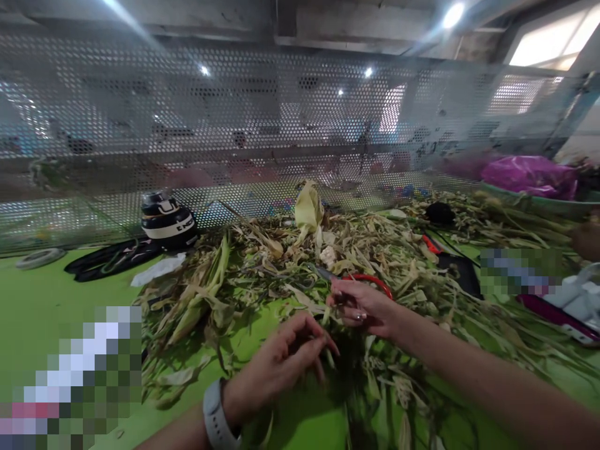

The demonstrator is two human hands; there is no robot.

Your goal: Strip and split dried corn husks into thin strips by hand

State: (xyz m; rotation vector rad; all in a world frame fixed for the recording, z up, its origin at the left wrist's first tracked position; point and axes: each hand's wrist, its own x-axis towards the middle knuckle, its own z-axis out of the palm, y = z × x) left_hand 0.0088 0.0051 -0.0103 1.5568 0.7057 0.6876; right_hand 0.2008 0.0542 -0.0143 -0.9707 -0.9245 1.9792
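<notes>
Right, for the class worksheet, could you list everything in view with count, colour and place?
perforated screen: one, grey, across the back
ceiling lights: at least two, white, top
window: one, bright white, top right
tabletop: one, green, underneath
leaves and stems: countless, tan and green, across the middle
banded container: one, black and white, back left
ring: one, whitish, far left
crumpled sheet: one, white, left
scissors: one, red-handled, centre
plastic bag: one, purple, back right
basin: one, green, beneath bag
blurred or obscured items: uncounted
wristwatch: one, pale grey, left wrist
left hand: one, bare, lower centre
right hand: one, bare, by scissors
</notes>
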